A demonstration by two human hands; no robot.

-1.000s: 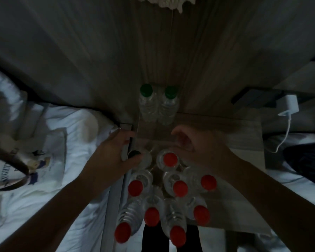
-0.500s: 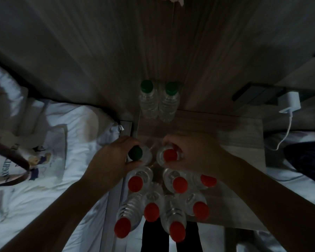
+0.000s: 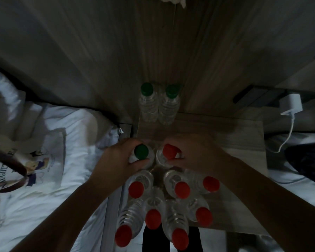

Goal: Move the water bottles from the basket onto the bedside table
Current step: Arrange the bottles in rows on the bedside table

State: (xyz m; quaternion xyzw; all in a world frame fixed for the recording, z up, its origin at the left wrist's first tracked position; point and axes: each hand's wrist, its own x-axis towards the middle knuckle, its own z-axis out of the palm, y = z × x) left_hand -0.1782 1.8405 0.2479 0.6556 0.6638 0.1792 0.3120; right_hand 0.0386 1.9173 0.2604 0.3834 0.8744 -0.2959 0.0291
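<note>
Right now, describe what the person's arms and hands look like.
Both arms are bare as far as the frame shows: no sleeves. The left hand and right hand wear no gloves. In this dim light I see no rings, watch or markings.

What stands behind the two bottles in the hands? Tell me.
Behind the green-capped bottle in the left hand and the red-capped bottle in the right hand: bare tabletop, then two green-capped bottles by the wall. The hands cover part of the tabletop.

Left hand [image 3: 115, 160] and right hand [image 3: 198, 153] side by side, fingers curled closed (forearms extended forward).
</note>
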